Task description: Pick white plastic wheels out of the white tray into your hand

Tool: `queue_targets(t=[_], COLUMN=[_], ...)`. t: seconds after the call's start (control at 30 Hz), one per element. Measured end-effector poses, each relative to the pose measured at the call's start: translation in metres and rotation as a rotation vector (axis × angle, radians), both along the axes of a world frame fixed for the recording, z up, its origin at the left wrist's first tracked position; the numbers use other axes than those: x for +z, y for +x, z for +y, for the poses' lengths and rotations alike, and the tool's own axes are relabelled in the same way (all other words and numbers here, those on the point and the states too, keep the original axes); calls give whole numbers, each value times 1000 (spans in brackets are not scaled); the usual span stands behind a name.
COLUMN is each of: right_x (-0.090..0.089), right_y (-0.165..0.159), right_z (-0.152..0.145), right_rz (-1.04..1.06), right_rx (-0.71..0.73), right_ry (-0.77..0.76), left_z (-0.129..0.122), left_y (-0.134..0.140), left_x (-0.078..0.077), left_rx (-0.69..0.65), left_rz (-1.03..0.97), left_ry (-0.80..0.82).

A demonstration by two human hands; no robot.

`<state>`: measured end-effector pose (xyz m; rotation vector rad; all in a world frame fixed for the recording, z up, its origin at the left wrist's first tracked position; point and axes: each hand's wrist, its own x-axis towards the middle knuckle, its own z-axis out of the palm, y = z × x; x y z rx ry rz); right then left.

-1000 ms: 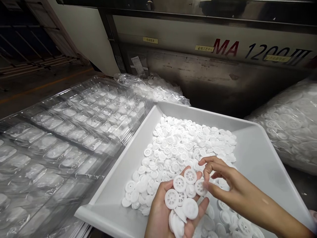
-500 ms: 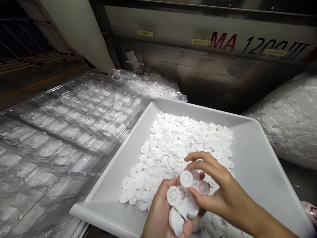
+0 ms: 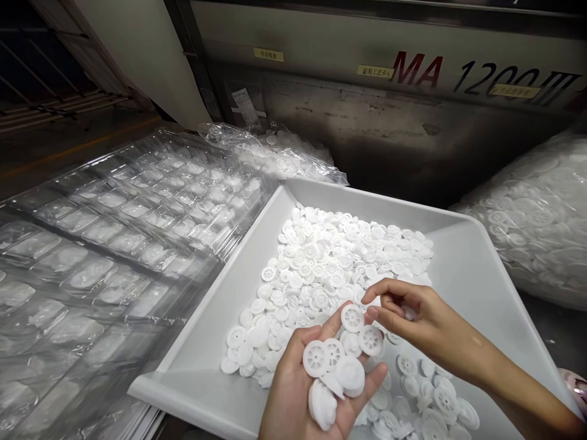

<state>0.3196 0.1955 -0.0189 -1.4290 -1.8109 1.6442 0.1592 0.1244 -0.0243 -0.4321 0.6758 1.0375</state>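
The left hand (image 3: pixel 316 385) lies palm up and open at the near edge, cupping a loose heap of small white plastic wheels (image 3: pixel 342 360), each a flat spoked disc with a raised hub. Just right of it, the right hand (image 3: pixel 406 315) hovers with fingers curled, thumb and forefinger pinched; whether they grip a piece I cannot tell. Both hands hang over a smooth, matte grey tray (image 3: pixel 477 275) with sloped walls, holding a big pile of the same wheels (image 3: pixel 348 256). Left lies a glossy clear blister sheet (image 3: pixel 114 244) of moulded pockets. Far right bulges a clear plastic bag (image 3: pixel 541 220) of wheels.
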Motion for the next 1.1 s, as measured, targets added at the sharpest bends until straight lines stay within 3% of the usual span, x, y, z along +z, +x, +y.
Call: queue_targets(t=[0.2, 0.4, 0.57, 0.73, 1.1], right_x=[-3, 2, 11, 19, -2], right_y=[-9, -6, 4, -4, -5], right_z=[-2, -2, -4, -8, -3], right_rz=[-13, -13, -133, -53, 71], right_rx=[49, 54, 146, 114, 76], right_ry=[-70, -64, 14, -77, -160], left_z=[2, 0, 4, 6, 5], left_y=[-3, -1, 2, 4, 5], left_x=[7, 4, 7, 12, 13], left_rx=[-35, -18, 54, 90, 92], left_rz=[-14, 2, 125, 213, 262], left_ry=[-54, -49, -47, -85, -86])
